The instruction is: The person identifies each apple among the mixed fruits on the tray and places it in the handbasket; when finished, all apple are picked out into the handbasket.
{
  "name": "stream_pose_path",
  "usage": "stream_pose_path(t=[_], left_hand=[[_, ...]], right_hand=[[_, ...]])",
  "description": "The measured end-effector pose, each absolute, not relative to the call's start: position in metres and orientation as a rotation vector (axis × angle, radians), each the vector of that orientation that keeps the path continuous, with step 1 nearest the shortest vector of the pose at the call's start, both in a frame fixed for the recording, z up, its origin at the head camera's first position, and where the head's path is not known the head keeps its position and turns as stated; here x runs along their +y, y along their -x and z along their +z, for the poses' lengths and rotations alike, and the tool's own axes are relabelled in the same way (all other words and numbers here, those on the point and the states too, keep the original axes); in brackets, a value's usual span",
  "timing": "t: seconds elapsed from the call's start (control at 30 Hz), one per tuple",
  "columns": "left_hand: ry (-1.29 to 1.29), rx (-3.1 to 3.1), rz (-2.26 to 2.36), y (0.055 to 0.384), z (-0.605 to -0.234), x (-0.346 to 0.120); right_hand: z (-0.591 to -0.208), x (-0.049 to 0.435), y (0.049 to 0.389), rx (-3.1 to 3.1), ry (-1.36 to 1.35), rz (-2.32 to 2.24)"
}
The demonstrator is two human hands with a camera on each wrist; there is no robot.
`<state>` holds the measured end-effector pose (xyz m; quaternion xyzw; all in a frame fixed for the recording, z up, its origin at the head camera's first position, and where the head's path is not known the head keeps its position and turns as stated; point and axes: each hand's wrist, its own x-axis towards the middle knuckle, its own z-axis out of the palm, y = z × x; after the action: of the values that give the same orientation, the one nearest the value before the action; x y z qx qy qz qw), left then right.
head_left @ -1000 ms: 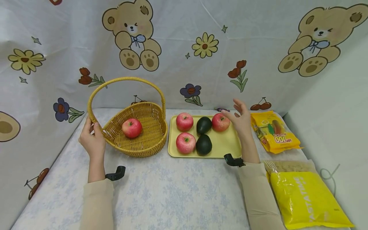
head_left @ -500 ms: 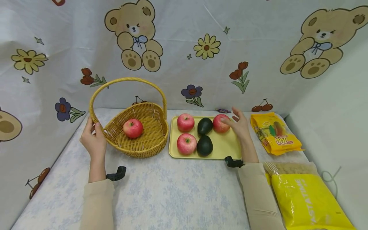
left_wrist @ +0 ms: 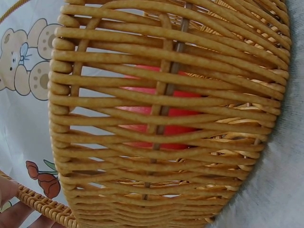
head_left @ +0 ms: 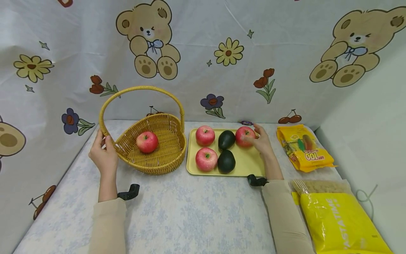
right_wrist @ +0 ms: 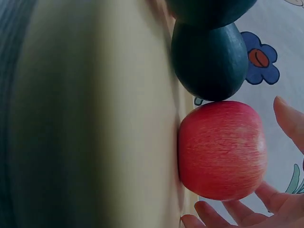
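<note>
My left hand (head_left: 104, 155) grips the handle of a yellow wicker basket (head_left: 152, 165) low on its left side, and the basket stands on the table. A red apple (head_left: 147, 142) lies in the basket and shows through the weave in the left wrist view. My right hand (head_left: 264, 143) is over the right end of a pale yellow tray (head_left: 247, 165), at a red apple (right_wrist: 223, 151). Its fingers (right_wrist: 244, 213) lie along one side of that apple, while the thumb (right_wrist: 289, 118) stands off from it. Two dark green avocados (head_left: 226, 161) and two more apples (head_left: 206, 159) share the tray.
To the right lie a yellow snack bag (head_left: 304, 148) and, nearer, a large yellow pasta bag (head_left: 342, 218). A small purple wrapped item (head_left: 246, 123) lies behind the tray. A patterned cloth (head_left: 196, 81) hangs along the back.
My right hand has come down and slightly left to the rightmost apple on the tray. The left hand stays on the basket handle; the view has shifted slightly.
</note>
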<state>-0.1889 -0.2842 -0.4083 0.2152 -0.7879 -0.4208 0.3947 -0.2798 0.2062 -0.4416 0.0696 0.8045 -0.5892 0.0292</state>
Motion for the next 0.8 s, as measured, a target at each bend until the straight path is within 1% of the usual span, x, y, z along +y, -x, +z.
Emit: stream_pose_path(t=[0.8], left_hand=[[-0.535, -2.002, -1.063, 0.1889, -0.4085, -0.2848]], right_hand=[[-0.4512, 0.2033, 0.2817, 2.486, -0.193, -1.784]])
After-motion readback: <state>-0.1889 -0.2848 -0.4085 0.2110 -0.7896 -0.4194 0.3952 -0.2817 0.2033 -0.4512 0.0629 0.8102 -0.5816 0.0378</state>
